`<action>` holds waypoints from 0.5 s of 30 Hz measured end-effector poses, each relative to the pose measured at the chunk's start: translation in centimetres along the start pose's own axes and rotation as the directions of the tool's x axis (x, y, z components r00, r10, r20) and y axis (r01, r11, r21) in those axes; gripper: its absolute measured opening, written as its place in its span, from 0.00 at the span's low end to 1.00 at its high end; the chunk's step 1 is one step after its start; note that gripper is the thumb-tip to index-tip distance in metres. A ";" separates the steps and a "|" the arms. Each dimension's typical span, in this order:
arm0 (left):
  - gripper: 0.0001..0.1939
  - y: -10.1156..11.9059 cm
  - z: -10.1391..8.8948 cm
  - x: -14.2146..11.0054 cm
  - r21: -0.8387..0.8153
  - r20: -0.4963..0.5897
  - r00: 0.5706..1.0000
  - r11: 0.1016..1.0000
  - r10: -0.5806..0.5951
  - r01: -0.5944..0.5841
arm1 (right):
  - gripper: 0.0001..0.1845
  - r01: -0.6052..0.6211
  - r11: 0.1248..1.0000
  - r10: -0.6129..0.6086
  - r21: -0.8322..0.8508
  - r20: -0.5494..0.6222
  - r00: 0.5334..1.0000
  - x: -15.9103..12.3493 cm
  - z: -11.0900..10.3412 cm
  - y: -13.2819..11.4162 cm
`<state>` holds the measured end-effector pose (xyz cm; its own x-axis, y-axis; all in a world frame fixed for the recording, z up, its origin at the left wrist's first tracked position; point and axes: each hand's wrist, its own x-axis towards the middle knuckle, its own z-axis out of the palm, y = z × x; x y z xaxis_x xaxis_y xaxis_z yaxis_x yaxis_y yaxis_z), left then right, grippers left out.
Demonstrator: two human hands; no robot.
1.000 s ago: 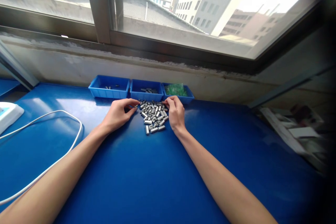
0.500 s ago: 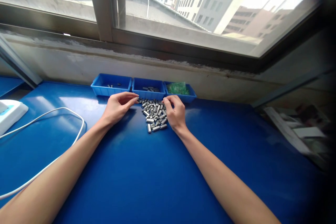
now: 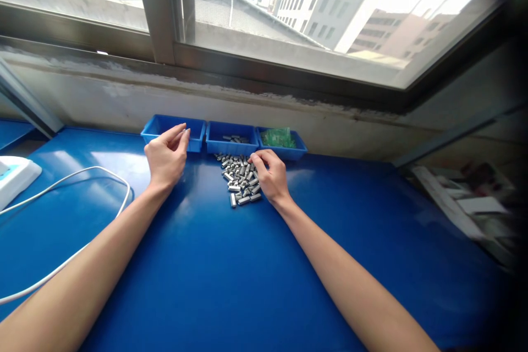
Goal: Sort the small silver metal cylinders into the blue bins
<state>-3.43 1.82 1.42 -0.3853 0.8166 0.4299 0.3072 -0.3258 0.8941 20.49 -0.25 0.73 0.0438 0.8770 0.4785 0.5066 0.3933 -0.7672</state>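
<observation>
A pile of short silver metal pieces (image 3: 240,179), shaped like hex standoffs, lies on the blue table. My left hand (image 3: 167,157) is raised over the front of the left blue bin (image 3: 149,131), thumb and fingertips pinched together. Whatever sits in that pinch is too small to make out. At the pile's right edge is my right hand (image 3: 270,176), its thumb and index finger closed at the upper pieces. Its fingertips may hold a small piece, but I cannot make it out. My left hand hides much of the left bin's inside.
The middle blue bin (image 3: 231,147) holds several small metal pieces. Green bags (image 3: 277,137) fill the right bin (image 3: 284,152). A white cable (image 3: 111,172) curves across the blue table (image 3: 231,275) on the left, near a white power strip (image 3: 20,181). A window (image 3: 264,55) rises behind.
My left hand has moved left and up, from the pile to the left bin. My right hand has shifted slightly left over the pile.
</observation>
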 end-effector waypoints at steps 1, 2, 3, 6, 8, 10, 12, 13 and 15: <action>0.20 0.0 0.0 0.0 0.000 0.018 1.000 1.000 0.010 -0.010 | 0.16 -0.006 1.000 0.006 0.002 0.004 1.000 0.0 0.0 0.1; 0.19 0.1 0.0 0.0 -0.003 0.040 0.999 1.000 0.020 -0.020 | 0.16 -0.010 1.000 0.009 0.005 0.007 1.000 0.0 0.0 0.2; 0.19 0.1 -0.1 0.0 -0.003 0.059 0.998 0.999 0.035 -0.035 | 0.16 -0.013 1.000 0.013 0.009 0.007 1.000 0.0 0.0 0.2; 0.17 0.2 -0.3 -0.1 0.067 0.112 0.981 0.984 0.156 -0.165 | 0.16 -0.018 1.000 0.018 0.019 0.006 1.000 0.0 0.0 0.4; 0.16 0.0 -0.4 -0.3 0.167 0.200 0.939 0.935 0.278 -0.313 | 0.16 -0.023 1.000 0.023 0.019 0.004 1.000 0.0 0.1 0.4; 0.15 -0.5 -0.3 -0.4 0.248 0.345 0.865 0.853 0.365 -0.459 | 0.16 -0.025 1.000 0.025 0.019 0.001 1.000 0.0 0.1 0.4; 0.17 -1.1 -0.2 -0.5 0.288 0.492 0.776 0.768 0.393 -0.572 | 0.16 -0.021 1.000 0.021 0.023 -0.004 1.000 0.0 0.1 0.3; 0.18 -1.3 -0.1 -0.6 0.296 0.557 0.734 0.733 0.389 -0.613 | 0.16 -0.019 1.000 0.019 0.025 -0.007 1.000 0.0 0.1 0.2; 0.20 -1.7 0.0 -0.6 0.307 0.653 0.669 0.684 0.354 -0.662 | 0.16 -0.016 0.999 0.016 0.028 -0.008 1.000 0.0 0.1 0.1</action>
<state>-3.67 1.89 -0.39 0.4194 0.7425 0.5222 0.7322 -0.6168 0.2890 20.45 -0.14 0.59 0.0589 0.8809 0.4697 0.4812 0.3872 -0.7865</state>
